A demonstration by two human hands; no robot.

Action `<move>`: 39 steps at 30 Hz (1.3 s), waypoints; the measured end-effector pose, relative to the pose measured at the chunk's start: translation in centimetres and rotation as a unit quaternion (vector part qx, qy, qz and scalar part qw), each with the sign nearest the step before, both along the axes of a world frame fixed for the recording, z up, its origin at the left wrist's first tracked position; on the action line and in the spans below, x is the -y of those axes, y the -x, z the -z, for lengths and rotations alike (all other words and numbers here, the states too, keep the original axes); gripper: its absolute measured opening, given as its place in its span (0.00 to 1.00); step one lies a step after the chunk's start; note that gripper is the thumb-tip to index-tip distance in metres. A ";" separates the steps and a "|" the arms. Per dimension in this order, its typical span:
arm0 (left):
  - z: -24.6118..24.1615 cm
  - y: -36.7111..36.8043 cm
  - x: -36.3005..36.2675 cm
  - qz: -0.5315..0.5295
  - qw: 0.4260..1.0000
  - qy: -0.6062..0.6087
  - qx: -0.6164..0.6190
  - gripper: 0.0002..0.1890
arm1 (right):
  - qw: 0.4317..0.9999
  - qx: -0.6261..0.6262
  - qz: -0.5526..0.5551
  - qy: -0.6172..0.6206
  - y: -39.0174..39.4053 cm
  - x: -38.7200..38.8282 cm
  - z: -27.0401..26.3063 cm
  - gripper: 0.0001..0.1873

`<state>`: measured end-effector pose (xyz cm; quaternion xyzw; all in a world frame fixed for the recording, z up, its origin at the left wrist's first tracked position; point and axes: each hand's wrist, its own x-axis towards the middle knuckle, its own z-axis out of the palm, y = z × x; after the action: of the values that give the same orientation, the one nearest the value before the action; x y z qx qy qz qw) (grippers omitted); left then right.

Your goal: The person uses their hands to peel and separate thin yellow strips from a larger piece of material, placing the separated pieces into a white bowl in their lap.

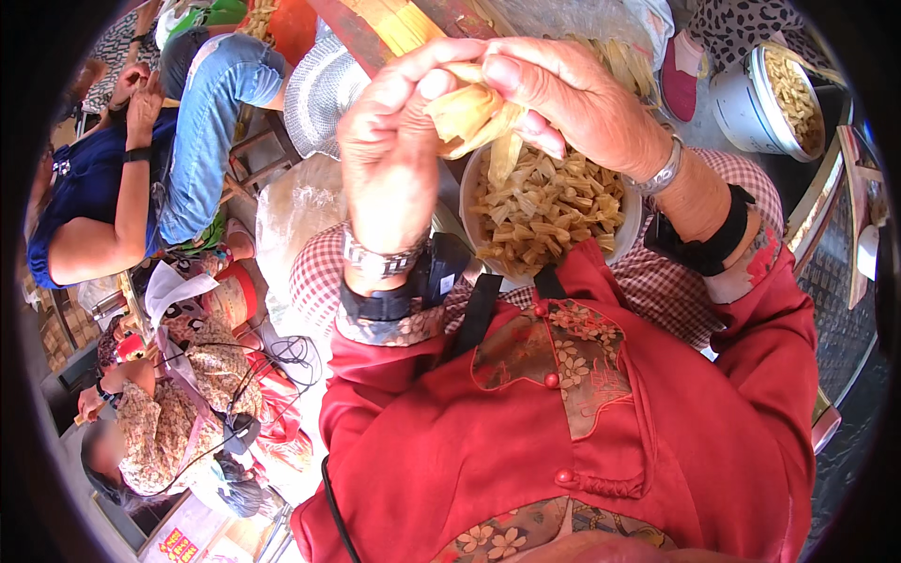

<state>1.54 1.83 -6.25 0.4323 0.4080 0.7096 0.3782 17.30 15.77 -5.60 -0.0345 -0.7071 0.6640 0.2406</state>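
My left hand and my right hand meet at the top middle of the head view. Between their fingertips they hold a pale yellow dried husk, folded over on itself, with one strip dangling below. Both thumbs press on it; some fingers behind are hidden. Right under the hands, between my knees, stands a round white tub. Small folded and knotted husk pieces fill it.
A bundle of flat husk strips lies on a worn red-brown board ahead. At right stands a white bucket of similar pieces. A woven hat lies ahead-left. People in jeans and patterned clothes sit at left.
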 end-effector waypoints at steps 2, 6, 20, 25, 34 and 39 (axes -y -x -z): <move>0.2 -1.1 0.0 -0.056 0.993 0.045 -0.090 0.18 | 0.993 0.063 -0.016 0.101 -0.6 0.0 0.0 0.22; 0.4 -0.1 -0.7 -0.026 0.983 0.051 -0.173 0.24 | 0.989 0.054 -0.007 0.137 -0.6 -0.2 0.6 0.23; -1.2 -0.2 0.1 0.151 0.963 0.099 0.201 0.37 | 0.982 -0.187 0.021 0.000 7.5 0.4 2.9 0.23; -1.3 2.2 0.6 0.201 0.935 0.054 0.286 0.33 | 0.993 -0.012 -0.066 0.093 3.1 -3.3 1.8 0.22; -1.3 2.8 0.9 0.151 0.956 0.049 0.247 0.34 | 0.990 0.029 -0.004 -0.139 -0.1 -2.8 0.3 0.21; -1.4 4.2 1.8 0.096 0.951 0.009 0.293 0.33 | 0.963 0.042 0.034 -0.266 -1.4 -2.6 -0.3 0.22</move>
<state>-2.69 0.00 -4.87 0.2392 0.2423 0.7619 0.5510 18.67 18.37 -5.35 -0.0210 -0.8660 0.4416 0.2337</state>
